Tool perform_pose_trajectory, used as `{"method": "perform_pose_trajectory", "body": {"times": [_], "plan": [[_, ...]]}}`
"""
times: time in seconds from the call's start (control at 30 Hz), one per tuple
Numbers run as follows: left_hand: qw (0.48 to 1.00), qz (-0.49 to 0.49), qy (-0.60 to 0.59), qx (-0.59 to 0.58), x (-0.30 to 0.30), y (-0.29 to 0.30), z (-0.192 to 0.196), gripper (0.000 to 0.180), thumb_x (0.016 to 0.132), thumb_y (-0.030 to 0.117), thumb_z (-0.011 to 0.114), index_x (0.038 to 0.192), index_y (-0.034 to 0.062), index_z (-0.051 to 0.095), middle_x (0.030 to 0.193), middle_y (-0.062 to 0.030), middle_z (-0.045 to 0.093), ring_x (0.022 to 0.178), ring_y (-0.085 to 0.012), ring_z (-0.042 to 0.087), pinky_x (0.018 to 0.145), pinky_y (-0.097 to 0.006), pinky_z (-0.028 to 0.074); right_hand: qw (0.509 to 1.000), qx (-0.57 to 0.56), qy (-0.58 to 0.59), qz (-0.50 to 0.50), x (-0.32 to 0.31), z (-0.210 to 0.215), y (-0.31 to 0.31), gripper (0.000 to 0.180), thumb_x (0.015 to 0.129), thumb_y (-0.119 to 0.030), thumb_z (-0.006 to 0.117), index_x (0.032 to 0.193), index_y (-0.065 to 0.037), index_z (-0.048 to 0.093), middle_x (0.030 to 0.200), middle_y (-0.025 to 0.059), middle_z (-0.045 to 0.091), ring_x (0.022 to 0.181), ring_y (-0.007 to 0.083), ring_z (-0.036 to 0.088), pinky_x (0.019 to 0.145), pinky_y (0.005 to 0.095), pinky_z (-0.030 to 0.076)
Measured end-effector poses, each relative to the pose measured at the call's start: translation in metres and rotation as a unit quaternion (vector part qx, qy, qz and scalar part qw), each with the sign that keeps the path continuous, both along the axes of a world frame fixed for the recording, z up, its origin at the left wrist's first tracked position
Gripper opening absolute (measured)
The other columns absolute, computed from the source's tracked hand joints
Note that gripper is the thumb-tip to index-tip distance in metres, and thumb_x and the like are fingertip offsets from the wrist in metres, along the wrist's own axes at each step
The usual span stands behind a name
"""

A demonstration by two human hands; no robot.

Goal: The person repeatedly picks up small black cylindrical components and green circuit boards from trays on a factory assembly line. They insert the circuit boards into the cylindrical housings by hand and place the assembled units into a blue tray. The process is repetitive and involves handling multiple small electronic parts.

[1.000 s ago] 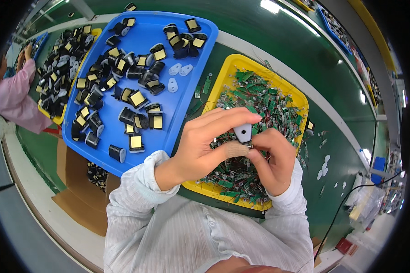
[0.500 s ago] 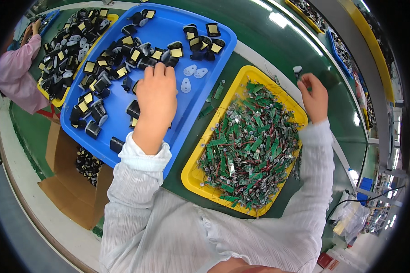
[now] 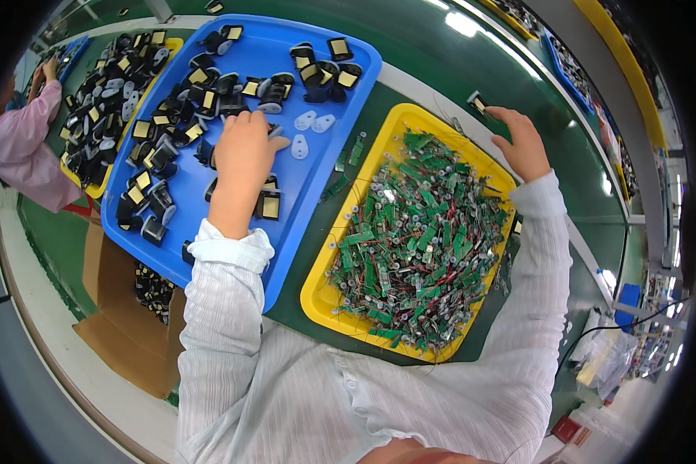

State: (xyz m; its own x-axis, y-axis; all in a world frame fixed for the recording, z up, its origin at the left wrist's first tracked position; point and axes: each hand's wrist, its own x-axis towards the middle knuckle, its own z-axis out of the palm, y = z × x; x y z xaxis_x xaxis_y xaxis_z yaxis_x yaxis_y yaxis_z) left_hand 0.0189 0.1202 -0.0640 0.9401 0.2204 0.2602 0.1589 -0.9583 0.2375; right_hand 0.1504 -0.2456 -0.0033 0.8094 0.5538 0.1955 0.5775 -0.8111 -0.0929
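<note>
My left hand [image 3: 243, 148] is over the blue tray [image 3: 317, 185], its fingertips down among black plastic housings [image 3: 209, 100] with pale yellow pads. The thumb sticks out apart from the fingers, and the fingertips are partly hidden. Beside that thumb lie several loose light-grey teardrop plates [image 3: 300, 146]. At the far right, my right hand [image 3: 524, 143] reaches over the green table, thumb spread away from the fingers. One black housing [image 3: 478, 102] with a pale pad is at its fingertips, seemingly touching but not gripped.
A yellow tray [image 3: 311, 298] heaped with green circuit boards [image 3: 417, 240] and thin wires stands between my arms. Farther left are another yellow tray [image 3: 94, 190] of housings and an open cardboard box [image 3: 124, 332]. A co-worker in a pink sleeve [image 3: 31, 127] works at the far left.
My right hand has moved outward and left; its fingers have opened from the housing they held. In the blue tray, my left thumb has swung out from the fingers. The whole view has shifted slightly.
</note>
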Motion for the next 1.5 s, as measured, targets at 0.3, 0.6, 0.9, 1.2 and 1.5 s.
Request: {"method": "perform_pose_trajectory", "body": {"times": [0.3,0.6,0.9,1.2,1.5], "plan": [[0.957,-0.142,-0.175,-0.184,-0.010,-0.046,0.045,0.019,0.071,0.016,0.067,0.083,0.0048,0.059,0.077,-0.0068,0.058,0.071,-0.0226,0.054,0.058,-0.032,0.043,0.964,0.134,0.168,0.158,-0.136,0.033,0.077,0.020,0.068,-0.010,0.067,0.088,-0.006,0.061,0.087,0.0077,0.054,0.086,0.0265,0.049,0.077,0.0352,0.040],[0.782,-0.233,-0.133,-0.562,-0.025,-0.075,0.046,0.020,0.073,0.008,0.068,0.088,-0.0001,0.059,0.083,-0.0056,0.059,0.069,-0.0117,0.056,0.061,-0.023,0.046,0.960,0.129,0.114,0.219,-0.157,-0.010,0.121,0.021,0.063,-0.011,0.069,0.081,-0.007,0.059,0.084,0.0060,0.051,0.083,0.0250,0.048,0.072,0.0352,0.042],[0.581,-0.260,0.042,-0.770,-0.051,-0.097,0.056,0.027,0.077,0.003,0.064,0.103,-0.0019,0.057,0.093,-0.0070,0.059,0.087,-0.0135,0.058,0.074,-0.025,0.049,0.706,0.569,0.417,0.057,-0.179,0.036,0.082,0.009,0.084,-0.004,0.051,0.091,0.000,0.047,0.086,0.0071,0.056,0.078,0.0130,0.056,0.072,0.0278,0.044],[0.621,-0.333,0.045,-0.708,-0.054,-0.111,0.053,0.026,0.076,0.004,0.065,0.101,-0.0019,0.058,0.101,-0.0118,0.057,0.088,-0.0166,0.059,0.073,-0.027,0.050,0.764,0.567,0.305,0.045,-0.187,0.016,0.085,0.011,0.083,-0.006,0.056,0.086,-0.001,0.047,0.080,0.0061,0.052,0.073,0.0102,0.051,0.068,0.0238,0.042],[0.638,-0.339,-0.020,-0.691,-0.055,-0.113,0.054,0.027,0.071,0.001,0.067,0.096,-0.0018,0.060,0.103,-0.0114,0.057,0.091,-0.0178,0.059,0.074,-0.027,0.051,0.818,0.539,0.199,0.023,-0.186,0.006,0.083,0.013,0.078,-0.003,0.061,0.079,-0.001,0.048,0.066,0.0065,0.053,0.055,0.0111,0.049,0.051,0.0221,0.039]]}}
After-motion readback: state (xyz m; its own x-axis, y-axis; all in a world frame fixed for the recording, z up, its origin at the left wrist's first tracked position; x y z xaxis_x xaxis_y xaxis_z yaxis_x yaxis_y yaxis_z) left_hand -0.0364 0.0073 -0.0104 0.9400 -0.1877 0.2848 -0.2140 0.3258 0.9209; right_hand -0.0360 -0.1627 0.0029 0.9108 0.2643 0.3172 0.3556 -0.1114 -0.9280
